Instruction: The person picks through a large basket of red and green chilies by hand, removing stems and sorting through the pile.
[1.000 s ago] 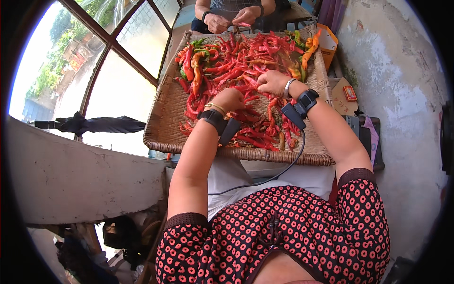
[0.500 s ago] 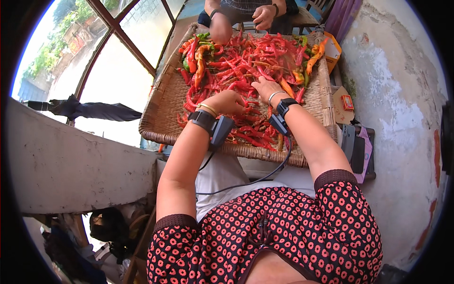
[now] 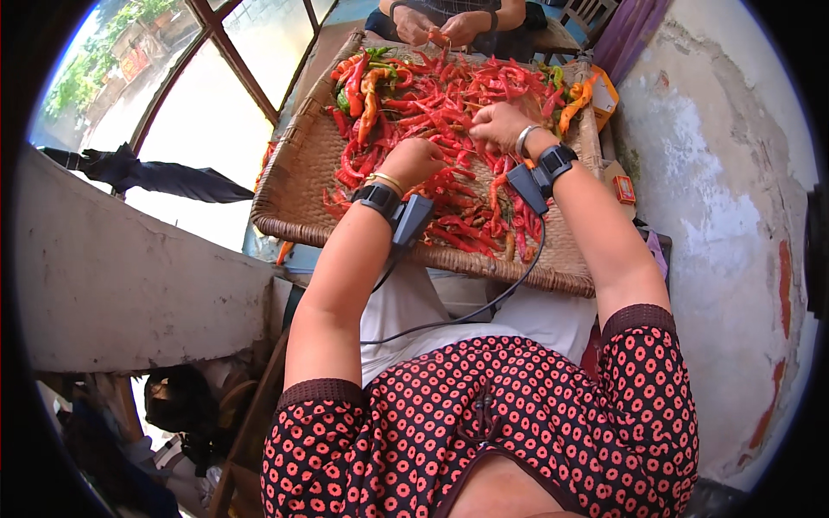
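Dozens of slender red chilli peppers (image 3: 509,82) are lying in a loose heap across a woven wicker tray (image 3: 298,186), spreading ahead of, beneath and between the wearer's two hands. Their long axes are running every way; only near the close rim are several slanting roughly crosswise to the body. The right hand (image 3: 497,126) is reaching farther, sitting over the middle of the heap, while the left hand (image 3: 414,162) is staying closer to the body at the heap's left part. The left fingers are curling inward, and the right thumb and fingers are drawing close together; whether either hand is gripping a pepper, I cannot tell.

Toward the far left corner an orange pepper (image 3: 370,108) is lying among green ones, and an orange-yellow pepper (image 3: 573,105) is lying at the far right. Weave is showing along the tray's left and right sides. Beyond the far rim, another person's hands (image 3: 467,28) are holding a reddish pepper (image 3: 439,37).

The tray is standing just beyond the wearer's lap; what is supporting it, I cannot see. A folded black umbrella (image 3: 186,180) is lying by the window at left, and a peeling wall (image 3: 708,198) is rising at right.
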Available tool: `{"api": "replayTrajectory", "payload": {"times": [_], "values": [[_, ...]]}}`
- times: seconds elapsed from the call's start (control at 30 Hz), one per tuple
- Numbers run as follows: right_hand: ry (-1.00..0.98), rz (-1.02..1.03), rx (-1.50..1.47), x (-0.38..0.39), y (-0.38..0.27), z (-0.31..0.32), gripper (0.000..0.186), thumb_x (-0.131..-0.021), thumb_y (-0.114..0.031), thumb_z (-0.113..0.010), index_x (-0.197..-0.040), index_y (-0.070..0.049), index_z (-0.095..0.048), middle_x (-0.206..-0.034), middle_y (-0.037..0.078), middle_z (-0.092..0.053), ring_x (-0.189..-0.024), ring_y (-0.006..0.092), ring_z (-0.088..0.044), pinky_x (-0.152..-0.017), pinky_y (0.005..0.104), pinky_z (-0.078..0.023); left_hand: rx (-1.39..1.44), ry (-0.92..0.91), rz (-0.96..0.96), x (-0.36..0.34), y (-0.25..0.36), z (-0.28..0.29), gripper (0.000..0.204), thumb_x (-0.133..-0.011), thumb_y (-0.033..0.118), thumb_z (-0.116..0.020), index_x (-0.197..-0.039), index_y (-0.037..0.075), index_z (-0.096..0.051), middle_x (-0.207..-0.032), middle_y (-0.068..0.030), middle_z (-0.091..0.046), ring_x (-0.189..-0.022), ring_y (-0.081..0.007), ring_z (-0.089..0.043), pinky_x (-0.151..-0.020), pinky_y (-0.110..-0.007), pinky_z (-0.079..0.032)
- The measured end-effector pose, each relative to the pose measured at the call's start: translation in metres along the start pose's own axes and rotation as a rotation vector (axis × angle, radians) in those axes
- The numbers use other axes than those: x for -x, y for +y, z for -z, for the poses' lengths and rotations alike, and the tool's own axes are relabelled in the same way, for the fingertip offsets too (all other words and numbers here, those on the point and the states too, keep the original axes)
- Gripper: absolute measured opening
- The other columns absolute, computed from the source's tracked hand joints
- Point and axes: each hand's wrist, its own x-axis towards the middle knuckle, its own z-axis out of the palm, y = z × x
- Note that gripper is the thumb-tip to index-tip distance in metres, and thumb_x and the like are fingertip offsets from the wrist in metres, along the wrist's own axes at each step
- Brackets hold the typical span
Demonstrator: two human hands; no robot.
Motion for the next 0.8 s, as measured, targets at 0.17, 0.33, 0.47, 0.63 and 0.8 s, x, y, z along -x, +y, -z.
{"api": "replayTrajectory", "payload": {"times": [0.17, 0.33, 0.47, 0.63, 0.8], "values": [[0.231, 0.132, -0.229, -0.019, -0.003, -0.003, 0.032, -0.078, -0.019, -0.060, -0.104, -0.001, -0.056, -0.080, 0.006, -0.061, -0.062, 0.0091, -0.058, -0.048, 0.0216, -0.044, 0.007, -0.135, 0.080, 0.000, -0.003, -0.004, 0.022, -0.069, 0.025, -0.061, -0.079, 0.006, -0.065, -0.070, -0.0134, -0.062, -0.068, -0.0264, -0.061, -0.064, -0.035, -0.047], [0.119, 0.061, 0.781, -0.029, 0.035, -0.051, 0.032, -0.075, -0.024, -0.059, -0.101, -0.006, -0.057, -0.104, 0.015, -0.057, -0.097, 0.0296, -0.054, -0.082, 0.0384, -0.043, -0.092, -0.309, 0.116, -0.001, -0.008, -0.010, 0.024, -0.070, 0.025, -0.061, -0.085, 0.006, -0.065, -0.072, -0.0133, -0.062, -0.068, -0.0266, -0.060, -0.064, -0.035, -0.047], [0.239, 0.091, 0.647, -0.028, 0.055, -0.060, 0.025, -0.075, -0.021, -0.059, -0.096, -0.008, -0.060, -0.096, 0.014, -0.060, -0.091, 0.0287, -0.057, -0.079, 0.0375, -0.045, -0.086, -0.144, -0.031, 0.002, 0.000, -0.010, 0.022, -0.070, 0.026, -0.060, -0.079, 0.006, -0.065, -0.073, -0.0133, -0.062, -0.070, -0.0276, -0.060, -0.066, -0.036, -0.047], [0.170, 0.254, 0.551, -0.015, 0.047, -0.038, 0.017, -0.075, -0.017, -0.058, -0.086, -0.006, -0.064, -0.083, 0.012, -0.063, -0.077, 0.0251, -0.060, -0.072, 0.0346, -0.047, -0.113, 0.254, -0.028, 0.001, 0.021, 0.002, 0.032, -0.067, 0.017, -0.065, -0.098, 0.008, -0.059, -0.084, -0.0127, -0.059, -0.084, -0.0277, -0.057, -0.074, -0.036, -0.045], [-0.137, 0.124, 0.053, 0.017, 0.025, -0.021, 0.015, -0.077, -0.014, -0.056, -0.081, -0.001, -0.062, -0.062, 0.003, -0.057, -0.054, 0.0085, -0.053, -0.050, 0.0235, -0.044, -0.033, 0.141, -0.133, 0.002, 0.016, 0.002, 0.025, -0.068, 0.017, -0.064, -0.090, 0.007, -0.062, -0.085, -0.0125, -0.059, -0.083, -0.0272, -0.057, -0.073, -0.035, -0.046]]}}
